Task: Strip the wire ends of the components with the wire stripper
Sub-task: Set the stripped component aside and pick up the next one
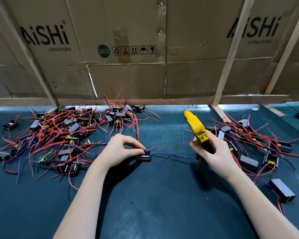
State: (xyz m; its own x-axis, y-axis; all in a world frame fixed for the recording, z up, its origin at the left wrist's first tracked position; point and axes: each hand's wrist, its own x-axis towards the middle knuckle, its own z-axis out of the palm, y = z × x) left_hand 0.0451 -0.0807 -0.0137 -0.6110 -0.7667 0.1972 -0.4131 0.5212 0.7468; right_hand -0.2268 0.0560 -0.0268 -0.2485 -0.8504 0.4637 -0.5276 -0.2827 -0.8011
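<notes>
A small black component rests on the dark green mat in the middle, with blue wires trailing from it to the right. My left hand pinches the top of this component with thumb and fingertips. My right hand grips the black handles of a yellow wire stripper, held upright with its jaws pointing away, a hand's width to the right of the blue wire ends.
A big heap of components with red wires covers the left of the mat. A second heap lies on the right, with one grey block near my right forearm. Small insulation scraps dot the mat. Cardboard walls on wooden battens stand behind.
</notes>
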